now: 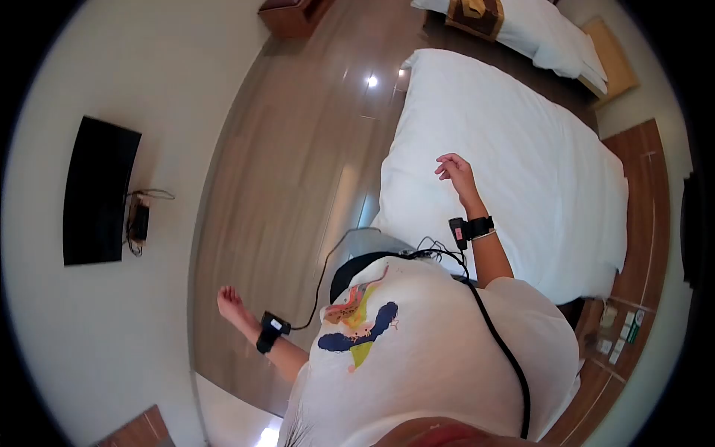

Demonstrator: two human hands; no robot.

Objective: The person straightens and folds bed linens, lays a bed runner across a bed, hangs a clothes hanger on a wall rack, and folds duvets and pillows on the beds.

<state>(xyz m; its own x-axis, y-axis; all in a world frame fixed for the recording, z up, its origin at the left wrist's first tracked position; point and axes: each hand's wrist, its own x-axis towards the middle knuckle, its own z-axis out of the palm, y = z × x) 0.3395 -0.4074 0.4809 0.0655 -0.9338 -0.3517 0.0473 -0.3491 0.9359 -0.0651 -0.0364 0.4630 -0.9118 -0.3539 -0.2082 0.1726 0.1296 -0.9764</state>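
Note:
My left hand [230, 304] hangs over the wooden floor [275, 186] at the lower left, its fingers loosely bent and foreshortened, with nothing visible in it. Above the white bed [514, 141], my right hand [455, 176] is held out with its fingers slightly curled and apart, holding nothing. Whether it touches the sheet cannot be told. A black strap with a small device is on each wrist, the left one [272, 330] and the right one [469, 229]. Black cables run from them across my white shirt [439, 357].
A black television [100, 191] hangs on the left wall beside a small box with wires [139, 220]. A second bed [529, 37] stands at the top right. Small packets [625, 335] lie on a wooden surface at the lower right. A brown wooden piece [290, 18] is at the top.

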